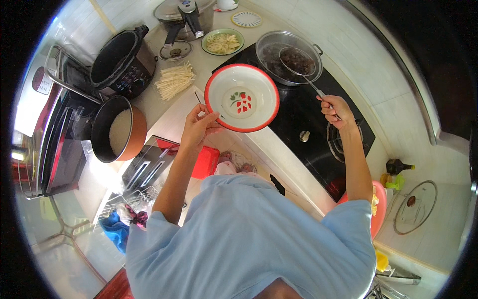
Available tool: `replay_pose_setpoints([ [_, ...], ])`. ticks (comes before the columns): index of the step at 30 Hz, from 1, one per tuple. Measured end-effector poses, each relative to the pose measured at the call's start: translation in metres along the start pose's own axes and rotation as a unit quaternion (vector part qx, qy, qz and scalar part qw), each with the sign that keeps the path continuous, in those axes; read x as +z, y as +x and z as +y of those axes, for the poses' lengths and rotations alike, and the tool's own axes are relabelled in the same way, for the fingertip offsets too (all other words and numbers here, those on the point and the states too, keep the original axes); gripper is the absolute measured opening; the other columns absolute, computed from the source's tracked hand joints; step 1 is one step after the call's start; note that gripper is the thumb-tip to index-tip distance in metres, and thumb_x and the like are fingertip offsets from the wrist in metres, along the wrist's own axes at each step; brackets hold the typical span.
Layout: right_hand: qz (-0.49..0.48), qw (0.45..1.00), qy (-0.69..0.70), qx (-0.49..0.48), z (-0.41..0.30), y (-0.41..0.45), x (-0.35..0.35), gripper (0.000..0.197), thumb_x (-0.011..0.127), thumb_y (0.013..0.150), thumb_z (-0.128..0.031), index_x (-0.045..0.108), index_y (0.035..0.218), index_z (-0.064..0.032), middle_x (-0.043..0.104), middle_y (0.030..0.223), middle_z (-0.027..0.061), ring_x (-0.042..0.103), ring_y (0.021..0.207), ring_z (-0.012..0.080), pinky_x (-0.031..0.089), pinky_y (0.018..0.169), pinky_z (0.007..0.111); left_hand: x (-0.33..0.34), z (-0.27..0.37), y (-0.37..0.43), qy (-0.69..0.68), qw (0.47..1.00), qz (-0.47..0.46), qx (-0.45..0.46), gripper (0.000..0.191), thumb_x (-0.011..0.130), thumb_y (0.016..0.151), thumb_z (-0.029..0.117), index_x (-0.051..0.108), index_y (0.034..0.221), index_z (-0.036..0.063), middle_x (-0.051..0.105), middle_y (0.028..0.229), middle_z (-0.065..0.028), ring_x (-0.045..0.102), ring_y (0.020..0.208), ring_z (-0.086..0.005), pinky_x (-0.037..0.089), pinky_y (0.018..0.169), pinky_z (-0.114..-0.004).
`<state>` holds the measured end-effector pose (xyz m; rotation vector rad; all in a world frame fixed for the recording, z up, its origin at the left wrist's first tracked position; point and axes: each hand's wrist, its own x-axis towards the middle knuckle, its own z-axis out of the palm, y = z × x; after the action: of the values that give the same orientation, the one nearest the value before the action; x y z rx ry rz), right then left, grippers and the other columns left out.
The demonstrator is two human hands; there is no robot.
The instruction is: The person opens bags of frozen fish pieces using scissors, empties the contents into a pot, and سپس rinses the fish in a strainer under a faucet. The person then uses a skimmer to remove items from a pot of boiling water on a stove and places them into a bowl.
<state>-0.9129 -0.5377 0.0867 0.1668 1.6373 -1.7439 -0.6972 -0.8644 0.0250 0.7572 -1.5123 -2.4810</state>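
Observation:
My left hand (201,125) grips the near-left rim of a white enamel basin (261,101) with a red rim. Nothing lies in the basin; a red and green pattern decorates its bottom. My right hand (337,112) is closed around the handle of a mesh skimmer (312,86). Dark pieces of food (295,61), too blurred to name, sit in the skimmer's bowl. That bowl is at the mouth of a metal pan (261,63) holding dark liquid; whether it touches the liquid I cannot tell. The pan stands on the far burner of a black gas hob (295,108).
Enoki mushrooms (175,80) lie on the counter, near a bowl of sliced lotus root (223,43). Leftward stand an open electric cooker (123,67) and a pot of rice grains (121,134). A pressure cooker (194,22) stands behind. A glass lid (416,209) leans at right, near a dark bottle (397,166).

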Motion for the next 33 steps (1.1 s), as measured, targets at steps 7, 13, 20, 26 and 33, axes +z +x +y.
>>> replay_pose_setpoints([
  [7, 0.022, 0.997, -0.038, -0.065, -0.030, -0.039, 0.007, 0.013, 0.046, 0.088, -0.011, 0.049, 0.094, 0.0011, 0.042, 0.061, -0.0004, 0.032, 0.039, 0.0025, 0.021, 0.029, 0.017, 0.034, 0.031, 0.031, -0.032, 0.999, -0.029, 0.031, 0.015, 0.060, 0.080, 0.003, 0.048, 0.089, 0.0053, 0.061, 0.084, -0.0108, 0.064, 0.066, -0.0202, 0.057, 0.061, -0.029],
  [13, 0.035, 0.979, -0.148, -0.132, -0.049, -0.081, 0.035, 0.015, 0.047, 0.088, -0.010, 0.048, 0.096, 0.0020, 0.040, 0.060, -0.0007, 0.034, 0.040, 0.0021, 0.023, 0.029, 0.016, 0.095, 0.038, 0.121, -0.044, 0.995, -0.075, 0.050, 0.027, 0.061, 0.077, 0.001, 0.048, 0.101, -0.0037, 0.059, 0.091, -0.0166, 0.063, 0.082, -0.0260, 0.058, 0.072, -0.038],
  [20, 0.215, 0.613, -0.647, -0.399, 0.005, -0.050, 0.041, 0.038, 0.051, 0.081, -0.005, 0.045, 0.118, 0.0008, 0.059, 0.075, 0.0227, 0.061, 0.063, 0.0372, 0.048, 0.053, 0.044, 0.146, 0.047, 0.157, -0.062, 0.997, -0.032, 0.038, 0.023, 0.059, 0.075, -0.006, 0.038, 0.078, 0.0023, 0.047, 0.081, -0.0109, 0.060, 0.074, -0.0282, 0.060, 0.062, -0.040],
  [26, 0.281, 0.414, -0.787, -0.362, 0.005, -0.062, 0.051, 0.051, 0.052, 0.077, -0.002, 0.038, 0.125, 0.0035, 0.055, 0.072, 0.0137, 0.059, 0.050, 0.0280, 0.050, 0.044, 0.036, 0.123, 0.034, 0.167, -0.080, 0.995, -0.037, 0.044, 0.023, 0.060, 0.075, -0.006, 0.039, 0.077, 0.0039, 0.047, 0.079, -0.0111, 0.060, 0.073, -0.0263, 0.060, 0.063, -0.040],
  [33, 0.275, 0.418, -0.767, -0.403, 0.001, -0.066, 0.038, 0.052, 0.050, 0.077, -0.001, 0.038, 0.127, 0.0027, 0.054, 0.070, 0.0131, 0.057, 0.046, 0.0264, 0.048, 0.041, 0.035, 0.119, 0.038, 0.171, -0.094, 0.994, -0.037, 0.042, 0.023, 0.060, 0.076, -0.005, 0.041, 0.083, 0.0038, 0.053, 0.085, -0.0140, 0.061, 0.076, -0.0266, 0.060, 0.066, -0.039],
])
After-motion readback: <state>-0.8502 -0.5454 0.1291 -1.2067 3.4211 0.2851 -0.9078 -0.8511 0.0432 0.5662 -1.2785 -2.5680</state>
